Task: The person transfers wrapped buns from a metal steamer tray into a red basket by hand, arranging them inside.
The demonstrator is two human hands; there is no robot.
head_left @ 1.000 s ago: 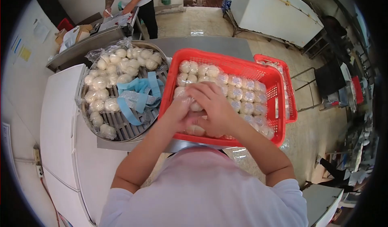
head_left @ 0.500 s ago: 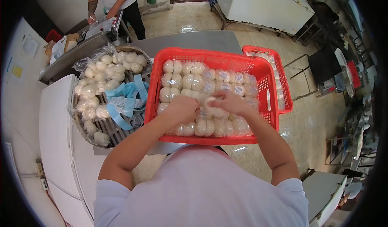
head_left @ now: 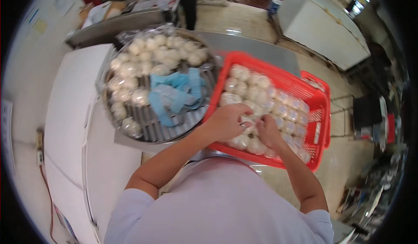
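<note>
Left hand [head_left: 228,122] curled and right hand [head_left: 270,133] bent inward, the two nearly meet over the wrapped buns [head_left: 289,113] right of the frame's centre; something pale shows between the fingertips, but blur hides whether either hand grips it, so I cannot tell. Toward the left of the frame, a white cabinet [head_left: 72,109] stands beside a round slatted tray [head_left: 191,123], where bagged buns [head_left: 129,69] crowd the left and upper parts and a heap of blue strips [head_left: 176,98] lies right of its centre. Grey counter [head_left: 261,49] shows at the upper middle. Right of the tray, a red basket [head_left: 317,104] holds the wrapped buns in close rows, with labels on those toward its right side. Each bun looks light and soft, likely to dent if squeezed, and its clear film is probably slick; cupping the rounded sides with flat fingers should suit it better than pinching the top or tugging at the wrap. Farther right, a second red basket [head_left: 317,80] peeks out behind the first, and a dark chair [head_left: 366,111] stands near the right edge
</note>
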